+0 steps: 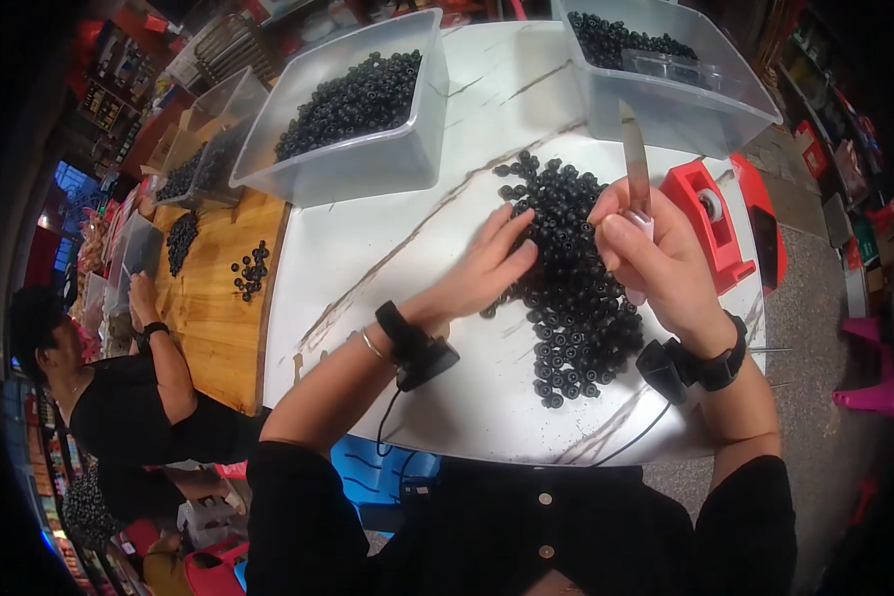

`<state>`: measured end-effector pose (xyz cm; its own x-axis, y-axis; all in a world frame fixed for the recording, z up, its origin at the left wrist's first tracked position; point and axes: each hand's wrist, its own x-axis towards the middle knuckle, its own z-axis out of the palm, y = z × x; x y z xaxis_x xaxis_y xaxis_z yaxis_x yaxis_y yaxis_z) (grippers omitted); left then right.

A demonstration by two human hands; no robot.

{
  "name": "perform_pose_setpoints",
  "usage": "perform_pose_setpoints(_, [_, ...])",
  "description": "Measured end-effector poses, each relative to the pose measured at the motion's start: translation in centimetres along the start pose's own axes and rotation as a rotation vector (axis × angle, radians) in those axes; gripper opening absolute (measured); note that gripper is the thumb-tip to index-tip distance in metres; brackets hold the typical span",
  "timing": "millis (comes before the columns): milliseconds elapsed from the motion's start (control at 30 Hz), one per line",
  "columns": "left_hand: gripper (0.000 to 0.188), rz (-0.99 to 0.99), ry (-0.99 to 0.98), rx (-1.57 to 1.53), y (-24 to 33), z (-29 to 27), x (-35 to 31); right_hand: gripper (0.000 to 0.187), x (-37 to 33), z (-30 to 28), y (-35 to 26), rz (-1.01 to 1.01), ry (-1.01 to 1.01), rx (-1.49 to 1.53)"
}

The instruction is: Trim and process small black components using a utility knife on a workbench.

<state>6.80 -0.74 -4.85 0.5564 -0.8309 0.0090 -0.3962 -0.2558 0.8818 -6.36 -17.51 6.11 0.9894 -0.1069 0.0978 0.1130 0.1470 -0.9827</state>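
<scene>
A heap of small black round parts with a hole in the middle [566, 338] lies on the white marbled table in front of me. At the heap's left edge is my left hand [485, 266], open, its fingers stretched out and touching the parts. My right hand [661, 253] is closed round the pale handle of a knife [636, 164], just above the heap's right side. The knife's blade points up and away from me. Whether thumb and forefinger also pinch a black part, I cannot make out.
Clear plastic bins of black parts stand at the far left [432, 129] and far right [675, 99]. Right of the heap is a red tape dispenser [710, 223]. A person in black works at the wooden table [214, 328] on the left, where more black parts lie.
</scene>
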Motion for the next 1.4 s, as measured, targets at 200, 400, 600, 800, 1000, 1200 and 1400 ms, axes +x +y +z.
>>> perform_pose_setpoints(200, [0.057, 0.087, 0.149, 0.281, 3.3, 0.4, -2.4, 0.015, -0.3, -0.2, -0.1, -0.008, -0.011, -0.001])
perform_pose_setpoints(400, [0.043, 0.230, 0.115, 0.474, 5.0, -2.4, -5.0, 0.015, -0.5, -0.3, 0.1, 0.034, -0.022, -0.033])
perform_pose_setpoints(600, [0.037, 0.017, -0.071, 0.411, 4.2, -1.7, -6.6, 0.013, -1.4, -0.2, 1.0, 0.154, -0.050, -0.082])
perform_pose_setpoints(800, [0.027, 0.090, -0.092, 0.474, 4.2, -0.7, -6.4, 0.012, -3.8, -0.9, 2.6, 0.272, 0.037, 0.078])
perform_pose_setpoints(1000, [0.017, 0.100, -0.106, 0.493, 4.1, -0.2, -6.4, 0.012, -5.7, -1.2, 3.9, 0.364, 0.164, 0.272])
perform_pose_setpoints(1200, [0.015, 0.176, -0.057, 0.533, 4.8, 0.1, -6.0, 0.013, -5.9, -1.4, 4.6, 0.343, 0.183, 0.266])
perform_pose_setpoints(1400, [0.014, 0.198, -0.112, -0.089, 7.1, 1.2, -4.7, 0.014, -4.9, -0.7, 3.7, 0.302, 0.046, -0.152])
